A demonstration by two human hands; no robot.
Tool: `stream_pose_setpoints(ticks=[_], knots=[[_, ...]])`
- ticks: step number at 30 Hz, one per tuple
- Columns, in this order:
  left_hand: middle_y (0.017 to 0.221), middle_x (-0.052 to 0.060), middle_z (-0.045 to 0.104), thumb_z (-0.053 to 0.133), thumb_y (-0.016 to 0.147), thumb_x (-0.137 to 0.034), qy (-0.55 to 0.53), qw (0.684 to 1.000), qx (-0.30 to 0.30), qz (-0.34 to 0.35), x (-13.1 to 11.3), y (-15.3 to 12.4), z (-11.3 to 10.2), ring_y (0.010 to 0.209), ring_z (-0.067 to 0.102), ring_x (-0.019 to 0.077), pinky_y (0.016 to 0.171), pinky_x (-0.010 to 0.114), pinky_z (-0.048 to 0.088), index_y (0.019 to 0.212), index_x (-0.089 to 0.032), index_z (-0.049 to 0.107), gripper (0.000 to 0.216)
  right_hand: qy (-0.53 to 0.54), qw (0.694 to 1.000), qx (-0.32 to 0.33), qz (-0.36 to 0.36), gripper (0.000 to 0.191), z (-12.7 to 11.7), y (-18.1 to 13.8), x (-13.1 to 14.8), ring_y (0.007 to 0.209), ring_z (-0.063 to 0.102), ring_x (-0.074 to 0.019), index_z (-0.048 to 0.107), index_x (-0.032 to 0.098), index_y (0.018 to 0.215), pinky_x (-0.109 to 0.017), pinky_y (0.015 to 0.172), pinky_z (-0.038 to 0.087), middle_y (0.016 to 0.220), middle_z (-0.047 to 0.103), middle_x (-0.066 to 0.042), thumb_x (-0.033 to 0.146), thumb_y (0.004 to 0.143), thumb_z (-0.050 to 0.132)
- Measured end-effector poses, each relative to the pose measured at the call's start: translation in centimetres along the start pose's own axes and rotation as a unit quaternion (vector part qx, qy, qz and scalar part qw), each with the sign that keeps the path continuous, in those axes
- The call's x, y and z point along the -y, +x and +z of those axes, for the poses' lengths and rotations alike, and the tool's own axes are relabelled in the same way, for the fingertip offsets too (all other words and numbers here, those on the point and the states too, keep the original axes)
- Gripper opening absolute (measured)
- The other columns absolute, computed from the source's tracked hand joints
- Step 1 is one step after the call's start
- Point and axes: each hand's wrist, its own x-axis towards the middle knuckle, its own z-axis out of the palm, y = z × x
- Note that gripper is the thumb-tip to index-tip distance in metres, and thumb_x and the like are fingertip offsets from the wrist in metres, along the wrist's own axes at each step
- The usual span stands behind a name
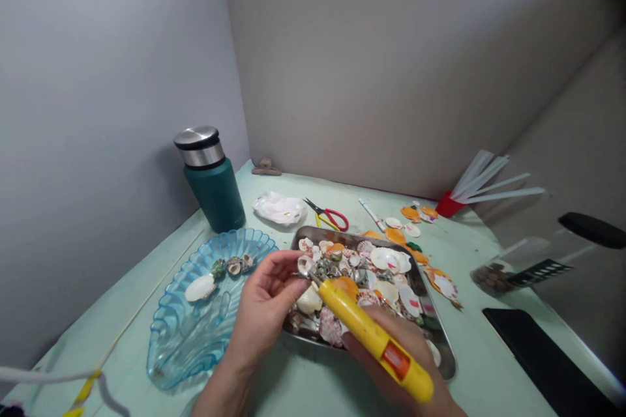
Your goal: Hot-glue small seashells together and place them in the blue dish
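Between the thumb and fingertips of my left hand (267, 300) is a small snail shell (305, 264), its pale opening turned up. My right hand (391, 352) is wrapped round a yellow glue gun (362, 326) with an orange-red part on top. The gun's metal tip points at the shell, touching it or very close; I cannot tell which. Below both hands lies a metal tray (443, 339) heaped with scallop shells, snail shells and other small shells. Left of my left hand, a blue shell-shaped dish (161, 339) holds several snail shells and a white shell (199, 288).
A teal bottle (215, 192) stands behind the dish. Farther back lie a white crumpled bag (278, 208), scissors (332, 218) and a marker (372, 215). Orange shells (395, 236) sit beyond the tray. At right are a red cup (447, 205) of glue sticks, a clear jar (508, 270) and a black slab (542, 358).
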Motion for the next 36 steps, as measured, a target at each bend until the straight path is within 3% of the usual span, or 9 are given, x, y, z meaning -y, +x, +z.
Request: stream_pose_setpoints(ticks=[5,15,36], knots=[[0.101,0.002,0.072,0.071,0.074,-0.014,0.018,1.0,-0.005,0.007,-0.2,-0.1,0.2,0.093,0.065,0.0134,0.08,0.02,0.051,0.097,-0.021,0.065,0.024,-0.008,1.0,-0.015,-0.01,0.011,0.0,0.0,0.1,0.048,0.059,-0.0124,0.062,0.021,0.075,-0.019,0.048,0.048,0.061,0.064,0.003,0.026,0.085,0.06],[0.099,0.004,0.072,0.071,0.073,-0.014,0.026,1.0,-0.006,0.007,-0.7,-0.2,0.4,0.092,0.066,0.0149,0.081,0.022,0.051,0.095,-0.02,0.066,0.023,-0.025,0.999,0.02,-0.019,0.013,-0.1,0.0,-0.6,0.049,0.058,-0.0118,0.061,0.021,0.073,-0.02,0.048,0.047,0.06,0.062,0.003,0.025,0.085,0.06],[0.1,0.003,0.072,0.073,0.074,-0.017,-0.013,1.0,0.009,-0.012,-0.3,-0.3,0.2,0.095,0.065,0.0153,0.083,0.023,0.05,0.096,-0.021,0.066,0.023,0.016,0.999,0.008,0.033,0.02,-0.5,0.0,0.7,0.053,0.061,-0.0147,0.063,0.023,0.073,-0.024,0.052,0.052,0.059,0.064,0.003,0.034,0.088,0.057]])
